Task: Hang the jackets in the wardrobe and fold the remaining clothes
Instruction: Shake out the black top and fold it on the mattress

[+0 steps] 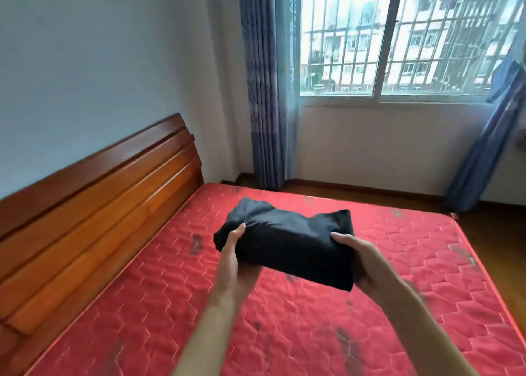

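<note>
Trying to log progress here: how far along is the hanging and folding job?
Done: the black garment is already folded into a compact bundle. In hand: the left hand and right hand grip its two ends, holding it over the red mattress. Left: setting it down. No jackets, wardrobe or other clothes are in view, so the rest cannot be judged.
</note>
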Demonstrator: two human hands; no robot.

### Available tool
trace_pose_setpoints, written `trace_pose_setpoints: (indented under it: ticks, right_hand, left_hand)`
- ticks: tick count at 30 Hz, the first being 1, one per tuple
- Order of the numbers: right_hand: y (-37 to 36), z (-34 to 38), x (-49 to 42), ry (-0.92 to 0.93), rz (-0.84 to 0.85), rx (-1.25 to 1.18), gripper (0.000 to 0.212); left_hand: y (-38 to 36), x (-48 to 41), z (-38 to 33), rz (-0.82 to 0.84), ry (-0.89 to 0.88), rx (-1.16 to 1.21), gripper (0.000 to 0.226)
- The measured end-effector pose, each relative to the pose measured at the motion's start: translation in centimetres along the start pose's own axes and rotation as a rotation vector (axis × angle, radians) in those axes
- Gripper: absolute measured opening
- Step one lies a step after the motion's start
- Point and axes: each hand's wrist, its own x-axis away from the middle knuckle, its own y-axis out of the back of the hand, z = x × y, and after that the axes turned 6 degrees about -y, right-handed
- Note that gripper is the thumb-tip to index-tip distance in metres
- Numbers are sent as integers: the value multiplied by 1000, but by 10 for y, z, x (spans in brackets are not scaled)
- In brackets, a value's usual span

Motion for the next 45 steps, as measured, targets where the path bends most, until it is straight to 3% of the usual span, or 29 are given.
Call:
trace_pose_setpoints:
  ticks: [2, 5, 8, 12, 17, 20, 23, 32, 41, 45]
  right_hand:
    - [0, 15, 12, 69, 7, 22, 38]
    - [1, 36, 30, 160, -11, 31, 21]
    - [2, 55, 44, 226, -21, 26, 17]
    - [-1, 66, 64, 221, 29, 75, 12]
    - [-19, 61, 80, 226, 127, 191, 10]
    - [-49, 47, 87, 240, 217, 284, 12]
    - [-90, 22, 90, 235, 290, 347, 16]
    - [-290, -105, 125, -23, 615, 419, 29]
    - [-504, -272, 226, -110, 978, 556, 22]
    - [-579, -337, 275, -136, 1155, 601, 21]
  left_hand:
    - [0, 12, -16, 47, -59, -54, 46]
    - [-6, 31, -36, 5, -98, -166, 44]
    - [-13, 50, -47, -4, -70, -290, 34]
    - [-27, 78, -62, 28, -68, -381, 35]
    - [-32, 117, -83, -79, -19, -475, 35]
    - [-14, 150, -100, -75, -5, -510, 25]
    - [24, 181, -128, -115, -59, -544, 29]
    - [157, 313, -250, -632, -657, -630, 35]
    - [286, 508, -369, -1015, -808, -627, 21]
    - [342, 592, -393, -1282, -900, -623, 32]
